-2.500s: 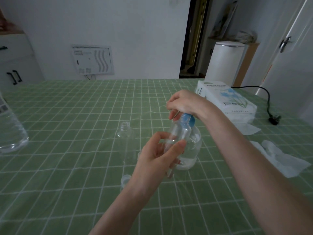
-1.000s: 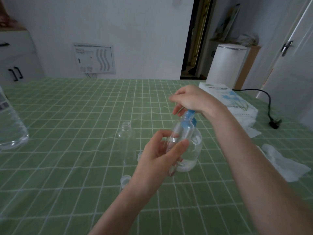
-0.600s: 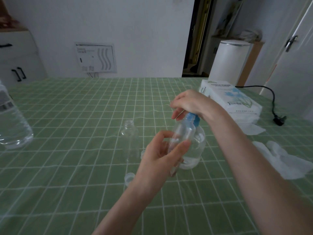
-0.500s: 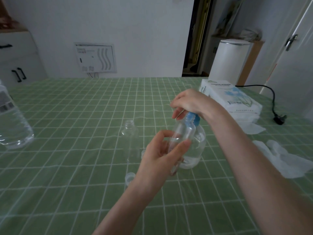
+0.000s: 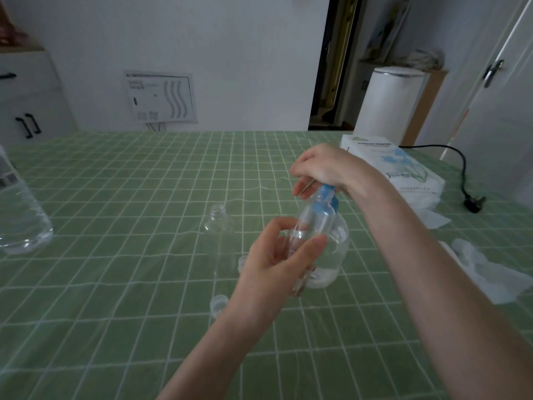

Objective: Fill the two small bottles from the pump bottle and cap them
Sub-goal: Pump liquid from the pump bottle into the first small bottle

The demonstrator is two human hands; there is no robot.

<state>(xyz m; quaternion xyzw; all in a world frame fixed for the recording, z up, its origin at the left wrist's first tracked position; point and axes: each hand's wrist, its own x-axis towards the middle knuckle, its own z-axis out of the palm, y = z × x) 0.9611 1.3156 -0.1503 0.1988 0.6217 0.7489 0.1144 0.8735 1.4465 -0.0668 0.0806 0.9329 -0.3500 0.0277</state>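
In the centre of the frame the left hand [image 5: 277, 264] grips a small bottle [image 5: 313, 223] between thumb and fingers. It is tilted, its mouth at the blue nozzle of the pump bottle [image 5: 336, 255]. The right hand [image 5: 320, 168] lies on the pump head, fingers curled over it. The pump bottle stands on the green tablecloth [image 5: 115, 197] with clear liquid in its lower part. The content of the held bottle cannot be told. Just left, the second small bottle [image 5: 220, 229] stands open and looks empty; a loose cap [image 5: 219, 301] lies below it.
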